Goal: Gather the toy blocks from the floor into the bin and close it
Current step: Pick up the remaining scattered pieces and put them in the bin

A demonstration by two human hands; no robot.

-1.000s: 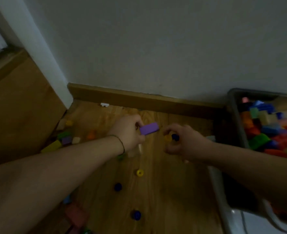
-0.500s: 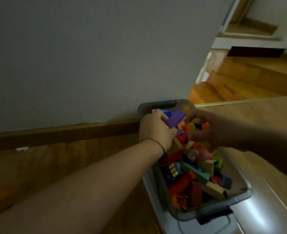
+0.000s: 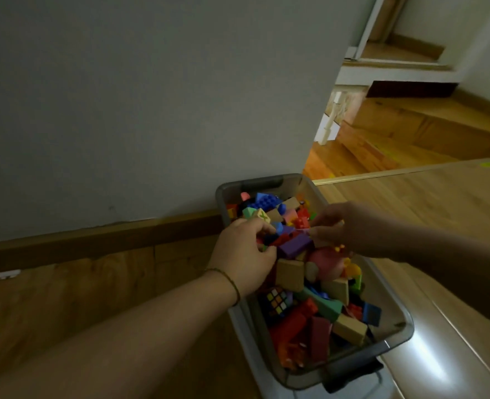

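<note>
A grey see-through bin [image 3: 393,338] stands on the wooden floor against the wall, heaped with coloured toy blocks. My left hand [image 3: 243,256] hovers over the bin's left rim with its fingers loosely curled. A purple block [image 3: 295,244] lies on the pile just off its fingertips, out of the grip. My right hand [image 3: 353,228] reaches in from the right above the pile, fingers spread and holding nothing. Small yellow pieces [image 3: 339,249] show just beneath it. A puzzle cube [image 3: 277,302] sits among the blocks near my left wrist.
A pale flat plastic panel [image 3: 362,390] shows under the bin's near end. The wall and brown baseboard [image 3: 94,240] run behind. A small white object [image 3: 6,274] lies by the baseboard at the left. Wooden steps [image 3: 411,133] rise at the upper right.
My view swung from the scattered floor blocks to the bin. Both hands carried their pieces over it. The purple block has left my left hand and the right hand has opened.
</note>
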